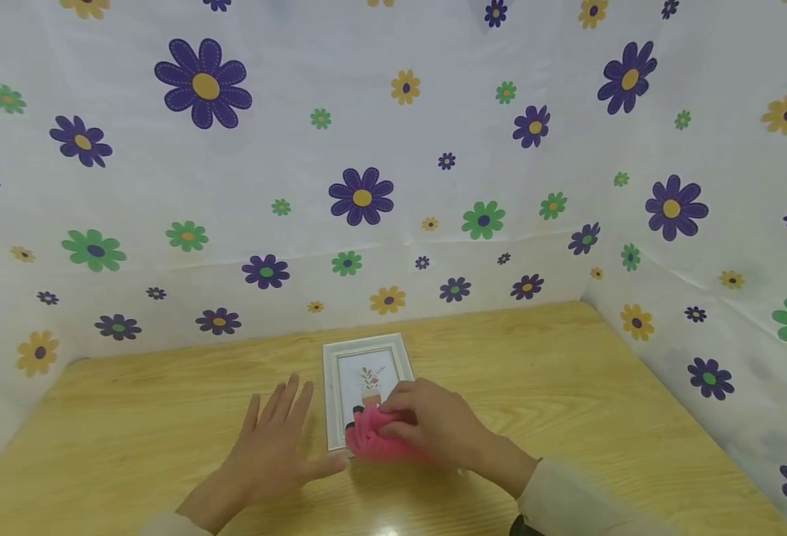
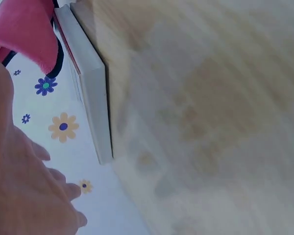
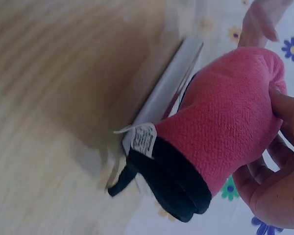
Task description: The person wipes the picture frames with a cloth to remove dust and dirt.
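A white picture frame (image 1: pixel 330 387) lies on the wooden table, a printed plant in a pot showing inside it. My right hand (image 1: pixel 436 420) pinches a bunched pink cloth (image 1: pixel 373 435) with black edging over the frame's near right part. In the right wrist view the cloth (image 3: pixel 230 112) bulges from the fingers, with a white label (image 3: pixel 143 139) and a black loop at its edge. My left hand (image 1: pixel 272 443) is spread beside the frame's left side, holding nothing, its thumb close to the near left corner. The frame's near right corner is hidden by cloth and hand.
The wooden table (image 1: pixel 540 372) runs back to a white flower-printed sheet (image 1: pixel 286 156) that hangs behind it and along the right side. The picture frame stands a little proud of the tabletop, its side edge (image 2: pixel 95 107) plain in the left wrist view.
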The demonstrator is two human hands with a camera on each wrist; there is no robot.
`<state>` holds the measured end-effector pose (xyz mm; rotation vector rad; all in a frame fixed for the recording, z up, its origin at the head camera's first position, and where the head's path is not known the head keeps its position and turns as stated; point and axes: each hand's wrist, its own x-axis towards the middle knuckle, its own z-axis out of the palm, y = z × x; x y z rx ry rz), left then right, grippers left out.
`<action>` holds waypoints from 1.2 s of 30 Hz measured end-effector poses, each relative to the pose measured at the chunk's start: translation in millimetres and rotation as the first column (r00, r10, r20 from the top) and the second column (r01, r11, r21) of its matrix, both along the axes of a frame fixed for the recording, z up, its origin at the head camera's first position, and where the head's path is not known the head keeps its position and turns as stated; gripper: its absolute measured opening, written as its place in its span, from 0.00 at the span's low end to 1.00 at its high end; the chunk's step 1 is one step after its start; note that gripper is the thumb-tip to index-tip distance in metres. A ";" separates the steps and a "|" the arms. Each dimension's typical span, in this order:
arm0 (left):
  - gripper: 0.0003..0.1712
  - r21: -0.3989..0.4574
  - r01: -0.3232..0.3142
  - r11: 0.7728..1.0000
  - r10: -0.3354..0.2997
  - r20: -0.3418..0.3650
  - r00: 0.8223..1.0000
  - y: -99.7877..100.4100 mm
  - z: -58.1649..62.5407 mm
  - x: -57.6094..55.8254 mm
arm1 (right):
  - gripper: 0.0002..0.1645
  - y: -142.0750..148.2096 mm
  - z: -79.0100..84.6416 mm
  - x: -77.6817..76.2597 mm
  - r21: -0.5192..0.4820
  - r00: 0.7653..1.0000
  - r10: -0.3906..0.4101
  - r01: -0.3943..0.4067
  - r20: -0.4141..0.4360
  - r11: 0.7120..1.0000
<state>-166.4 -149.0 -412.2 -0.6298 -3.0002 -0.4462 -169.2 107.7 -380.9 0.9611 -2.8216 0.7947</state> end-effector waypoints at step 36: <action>0.50 0.061 -0.152 0.986 0.154 -0.035 0.987 -22.8 -21.8 19.0 | 0.44 -21.7 -77.1 61.3 0.429 0.958 0.172 -0.060 -0.229 0.901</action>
